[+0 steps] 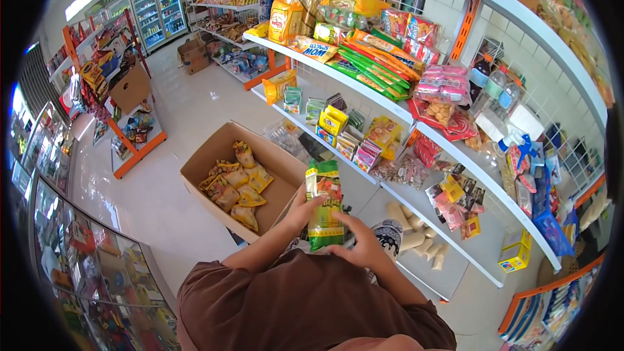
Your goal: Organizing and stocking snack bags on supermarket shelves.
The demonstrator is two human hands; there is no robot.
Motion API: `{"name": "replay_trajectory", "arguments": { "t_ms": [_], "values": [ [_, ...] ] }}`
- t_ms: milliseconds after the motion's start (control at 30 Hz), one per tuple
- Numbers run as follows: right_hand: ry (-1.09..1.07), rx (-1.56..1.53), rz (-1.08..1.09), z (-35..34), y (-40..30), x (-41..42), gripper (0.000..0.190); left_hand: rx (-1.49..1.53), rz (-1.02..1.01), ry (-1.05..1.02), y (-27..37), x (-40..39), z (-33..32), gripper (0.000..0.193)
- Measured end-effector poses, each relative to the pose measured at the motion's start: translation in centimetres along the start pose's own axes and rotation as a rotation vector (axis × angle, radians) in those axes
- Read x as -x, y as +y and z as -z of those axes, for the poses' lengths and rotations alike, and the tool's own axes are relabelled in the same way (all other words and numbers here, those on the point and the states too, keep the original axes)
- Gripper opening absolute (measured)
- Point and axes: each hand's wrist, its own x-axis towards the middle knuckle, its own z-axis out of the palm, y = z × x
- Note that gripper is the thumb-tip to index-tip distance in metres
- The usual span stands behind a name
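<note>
A green and yellow plastic packet (325, 224) stands lengthwise in front of my chest, its printed face turned up toward me. My left hand (300, 212) is shut on its left side, with the thumb lying across the front. At the lower right edge is my right hand (363, 241), its thumb and index finger spread apart; the fingertips overlap the packet, and whether they press on it is hard to see. Just beyond my left arm an open cardboard box (282, 200) contains several yellow snack packets (236, 178).
Metal shelves (336, 70) with bagged snacks, pasta packs and small sachets run along the right. Wrapped pale goods (414, 239) lie on the bottom shelf. A glass display case (97, 253) stands at left, a snack rack (122, 92) farther off, drink fridges (157, 12) at the back.
</note>
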Motion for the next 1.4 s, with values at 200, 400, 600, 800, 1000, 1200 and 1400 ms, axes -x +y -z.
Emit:
{"name": "replay_trajectory", "arguments": {
  "t_ms": [200,400,600,800,1000,1200,1400],
  "values": [
    [0.247,-0.581,-0.375,0.2,7.0,-0.8,0.056,0.258,-0.032,-0.069,0.7,1.7,-0.2,0.054],
    [0.068,-1.345,-0.520,-1.7,5.3,-1.8,0.051,0.120,-0.181,0.127,0.4,2.3,-3.0,0.052],
    [0.083,-1.195,-0.536,-0.6,5.0,-1.1,0.041,0.248,-0.060,0.056,-0.4,2.0,-1.8,0.049],
    [0.148,-1.075,-0.589,-1.3,4.5,0.0,0.047,0.513,0.005,0.016,-2.2,1.6,1.8,0.059],
    [0.621,-0.584,-0.364,-1.1,1.5,-1.6,0.055,0.437,-0.022,0.071,-0.8,0.2,6.7,0.051],
    [0.333,-0.168,-0.194,-4.1,-1.2,-3.3,0.071,0.351,0.108,0.086,0.0,0.1,6.0,0.042],
    [-0.002,0.224,-0.119,-4.6,-2.8,-6.6,0.068,0.345,0.275,0.096,1.5,0.1,5.1,0.057]
  ]
}}
